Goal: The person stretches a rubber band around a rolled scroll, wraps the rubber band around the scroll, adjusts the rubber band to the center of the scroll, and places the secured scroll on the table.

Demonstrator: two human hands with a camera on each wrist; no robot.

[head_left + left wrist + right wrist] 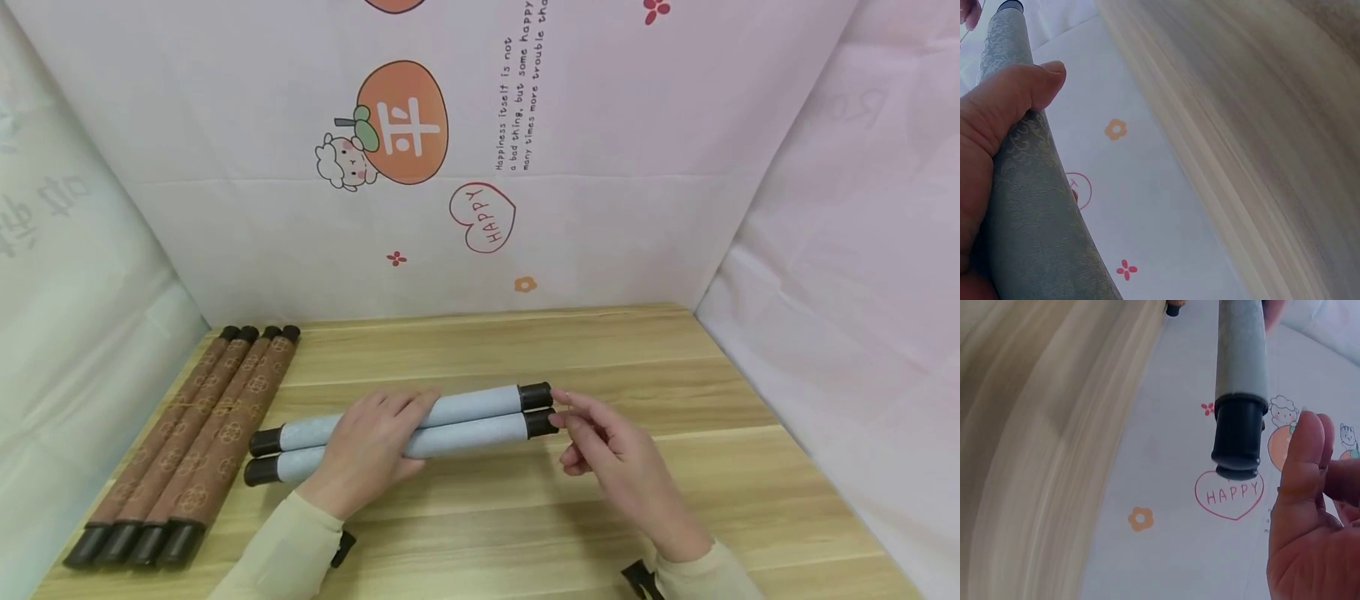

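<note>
Pale blue, finely patterned covering wraps the two scrolls in front of you, near the middle of the desk. They lie side by side, slanting slightly so that their right ends sit farther from you, and each end carries a black cap. Your left hand reaches over both from above, its grip curled round the pair left of their middle; the left wrist view shows your thumb laid across one scroll's patterned side. Your right hand is at the right-hand caps, its grip holding a thin yellowish band between index finger and thumb, with the lower fingers bent inward. Whether the fingertips touch the caps, you cannot tell. To your left, four brown scrolls with a flower pattern and black ends lie in a row on the desk, a thin tie crossing them; the blue pair's left ends are just beside them. Behind the desk, white cloth bears an orange fruit and a heart reading "HAPPY".
</note>
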